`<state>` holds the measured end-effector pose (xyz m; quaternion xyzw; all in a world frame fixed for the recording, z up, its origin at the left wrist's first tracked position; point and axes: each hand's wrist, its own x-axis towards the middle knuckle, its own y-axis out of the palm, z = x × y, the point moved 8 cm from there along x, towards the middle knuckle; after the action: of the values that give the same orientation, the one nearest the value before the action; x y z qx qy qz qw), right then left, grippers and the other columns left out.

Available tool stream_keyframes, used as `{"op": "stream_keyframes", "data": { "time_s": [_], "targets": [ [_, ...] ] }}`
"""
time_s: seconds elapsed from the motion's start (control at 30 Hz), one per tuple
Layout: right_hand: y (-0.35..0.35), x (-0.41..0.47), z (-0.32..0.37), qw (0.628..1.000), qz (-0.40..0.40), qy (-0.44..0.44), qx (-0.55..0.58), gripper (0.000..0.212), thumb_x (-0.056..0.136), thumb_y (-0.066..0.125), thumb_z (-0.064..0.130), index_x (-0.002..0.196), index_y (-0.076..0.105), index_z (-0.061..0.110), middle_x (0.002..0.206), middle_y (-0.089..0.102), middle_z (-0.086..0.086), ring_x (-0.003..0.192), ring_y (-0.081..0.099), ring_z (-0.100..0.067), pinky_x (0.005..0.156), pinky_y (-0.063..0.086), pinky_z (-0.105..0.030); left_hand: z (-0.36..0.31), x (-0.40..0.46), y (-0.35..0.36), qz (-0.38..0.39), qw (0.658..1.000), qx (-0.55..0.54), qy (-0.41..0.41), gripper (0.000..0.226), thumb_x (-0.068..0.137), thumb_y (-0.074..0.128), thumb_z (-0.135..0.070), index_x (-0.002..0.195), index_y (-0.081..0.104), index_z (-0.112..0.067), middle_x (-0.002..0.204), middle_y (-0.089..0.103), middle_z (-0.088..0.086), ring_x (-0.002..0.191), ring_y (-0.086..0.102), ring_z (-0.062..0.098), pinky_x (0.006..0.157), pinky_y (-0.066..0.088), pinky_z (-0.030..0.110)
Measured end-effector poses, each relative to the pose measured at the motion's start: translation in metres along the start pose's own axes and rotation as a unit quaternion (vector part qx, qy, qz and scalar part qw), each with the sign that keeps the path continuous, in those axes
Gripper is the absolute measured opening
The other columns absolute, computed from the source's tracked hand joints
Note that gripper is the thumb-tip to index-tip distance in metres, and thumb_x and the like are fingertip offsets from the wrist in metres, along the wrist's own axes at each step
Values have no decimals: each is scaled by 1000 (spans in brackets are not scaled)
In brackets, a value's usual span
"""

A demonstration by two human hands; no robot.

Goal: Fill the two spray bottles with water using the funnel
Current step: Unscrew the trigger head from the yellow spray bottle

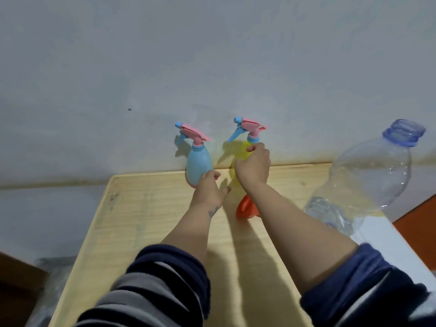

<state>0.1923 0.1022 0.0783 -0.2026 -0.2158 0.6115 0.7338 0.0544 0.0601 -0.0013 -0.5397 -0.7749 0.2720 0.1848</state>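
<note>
At the far edge of the table, against the wall, the right hand (253, 167) wraps its fingers round the upper body of the yellow spray bottle (248, 147), just under the blue collar, gripping it. Beside it, the left hand (210, 188) reaches toward the lower side of the blue spray bottle (197, 165); its fingers are loosely spread and touch the bottle's base without closing round it. Both bottles stand upright, close together, each with its pink and blue trigger head screwed on and pointing left. An orange funnel (246, 207) lies on the wooden table (146, 208) just nearer than the yellow bottle, partly hidden under the right forearm. To the right stands a large clear water bottle (368, 175), uncapped, with a little water showing low in it. Striped dark sleeves (165, 284) are pushed up both forearms.
</note>
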Motion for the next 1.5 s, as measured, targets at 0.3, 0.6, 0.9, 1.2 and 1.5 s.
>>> {"op": "stream_keyframes", "data": {
  "time_s": [0.3, 0.6, 0.9, 1.2, 1.5],
  "targets": [
    [-8, 49, -5, 996, -49, 8, 72, 46, 88, 64, 34, 128, 50, 16, 127, 56, -1, 119, 52, -22, 88, 42, -31, -39, 46, 43, 63, 997, -34, 23, 84, 79, 75, -29, 149, 29, -21, 151, 35, 2, 134, 43, 24, 107, 41, 44],
    [-11, 59, -7, 994, -67, -20, 81, 28, 87, 65, 36, 108, 64, 16, 107, 68, 1, 100, 62, -18, 77, 41, -25, -59, 63, 50, 22, 998, -57, 24, 51, 95, 51, -8, 145, 39, -13, 146, 44, 8, 135, 43, 25, 110, 38, 36],
    [-14, 14, 15, 994, 5, -54, 93, 41, 80, 73, 33, 116, 61, 16, 113, 67, 1, 104, 60, -17, 80, 42, -24, -60, 13, 6, -13, 999, -32, 17, 60, 85, 68, -19, 139, 41, -16, 135, 51, 5, 122, 51, 26, 99, 45, 38],
    [-17, -90, 18, 990, 109, -70, 61, 44, 79, 74, 34, 118, 62, 16, 113, 67, -3, 105, 61, -22, 78, 42, -25, -31, -90, -46, -60, 997, -43, 6, 59, 80, 75, -21, 133, 49, -19, 131, 55, 4, 117, 55, 24, 96, 46, 35],
    [-21, -181, 2, 985, 140, -88, 57, 44, 80, 74, 32, 118, 63, 15, 115, 68, -4, 107, 60, -20, 81, 42, -26, 9, -177, -57, -71, 997, -36, -21, 58, 78, 76, -22, 130, 51, -19, 128, 56, 2, 118, 52, 21, 94, 46, 35]
  ]
}}
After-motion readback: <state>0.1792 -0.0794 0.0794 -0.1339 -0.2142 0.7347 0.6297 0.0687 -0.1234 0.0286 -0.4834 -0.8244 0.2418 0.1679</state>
